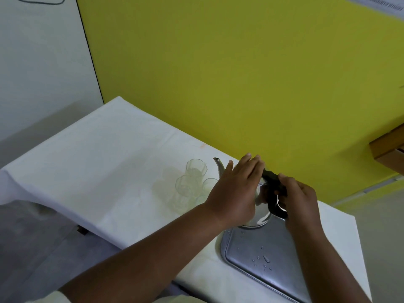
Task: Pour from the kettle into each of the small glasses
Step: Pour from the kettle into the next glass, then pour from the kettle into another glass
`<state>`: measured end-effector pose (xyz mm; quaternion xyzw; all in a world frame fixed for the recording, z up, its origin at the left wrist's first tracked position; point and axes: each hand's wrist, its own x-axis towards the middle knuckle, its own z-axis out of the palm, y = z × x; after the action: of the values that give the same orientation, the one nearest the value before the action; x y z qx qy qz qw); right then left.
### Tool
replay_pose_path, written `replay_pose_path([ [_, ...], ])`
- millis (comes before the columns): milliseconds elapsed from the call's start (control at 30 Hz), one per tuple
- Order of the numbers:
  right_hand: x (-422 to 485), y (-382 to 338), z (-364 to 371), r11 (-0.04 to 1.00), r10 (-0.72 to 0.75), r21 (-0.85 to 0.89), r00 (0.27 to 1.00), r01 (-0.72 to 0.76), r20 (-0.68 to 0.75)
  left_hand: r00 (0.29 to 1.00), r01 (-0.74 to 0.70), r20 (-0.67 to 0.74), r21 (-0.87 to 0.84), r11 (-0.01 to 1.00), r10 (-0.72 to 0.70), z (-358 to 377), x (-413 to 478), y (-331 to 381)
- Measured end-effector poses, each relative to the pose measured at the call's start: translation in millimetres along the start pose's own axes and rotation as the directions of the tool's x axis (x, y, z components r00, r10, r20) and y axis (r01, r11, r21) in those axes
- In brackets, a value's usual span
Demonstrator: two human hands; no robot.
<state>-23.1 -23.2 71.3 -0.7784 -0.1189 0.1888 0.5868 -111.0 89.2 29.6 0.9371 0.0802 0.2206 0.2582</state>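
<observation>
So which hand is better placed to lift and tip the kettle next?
Right. The right hand already grips the black handle, while the left hand rests over the kettle top, spout toward the glasses.

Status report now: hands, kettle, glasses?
Left hand on kettle top; right hand grips its black handle. Kettle sits on wet tray, not pouring. Glasses clustered by spout, path clear.

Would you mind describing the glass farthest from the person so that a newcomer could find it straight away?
Start at the yellow wall and drop to the white-covered table below it. Left of the metal kettle, just beyond its spout, stands a cluster of clear glasses. The farthest glass is nearest the wall, its faceted rim fully visible, unlike its overlapping neighbours.
</observation>
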Motion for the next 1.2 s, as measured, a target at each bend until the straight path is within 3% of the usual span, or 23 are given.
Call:
replay_pose_path([
  [233,-7.3,1.8,-6.9,0.993,-0.006,0.12,1.0,0.009,-0.027,0.995,-0.068,-0.073,0.055,0.996,0.072,-4.5,-2.8,13.2],
  [367,-7.4,5.7,-21.8,0.997,-0.072,0.027,0.997,0.071,0.024,0.997,-0.037,-0.061,0.048,0.998,0.04,-0.2,-13.4,21.5],
  [500,-10.1,9.3,-33.7,0.99,-0.028,-0.137,0.994,0.042,0.102,1.0,0.018,-0.013,0.005,1.0,-0.018,8.6,-31.6,26.1],
  [667,-14.1,15.6,-36.3,0.925,0.017,-0.38,0.997,0.015,0.08,0.995,0.06,0.086,-0.051,0.997,-0.056,21.2,-54.7,25.5],
  [967,-18.2,27.1,-36.5,0.792,-0.015,-0.606,0.995,0.073,0.1,0.98,0.134,0.16,-0.12,0.984,-0.114,34.0,-73.0,24.9],
  [1200,-18.7,28.3,-40.8,0.758,-0.041,-0.645,0.993,0.104,0.111,0.985,0.125,0.137,-0.148,0.981,-0.105,37.3,-75.8,28.7],
])
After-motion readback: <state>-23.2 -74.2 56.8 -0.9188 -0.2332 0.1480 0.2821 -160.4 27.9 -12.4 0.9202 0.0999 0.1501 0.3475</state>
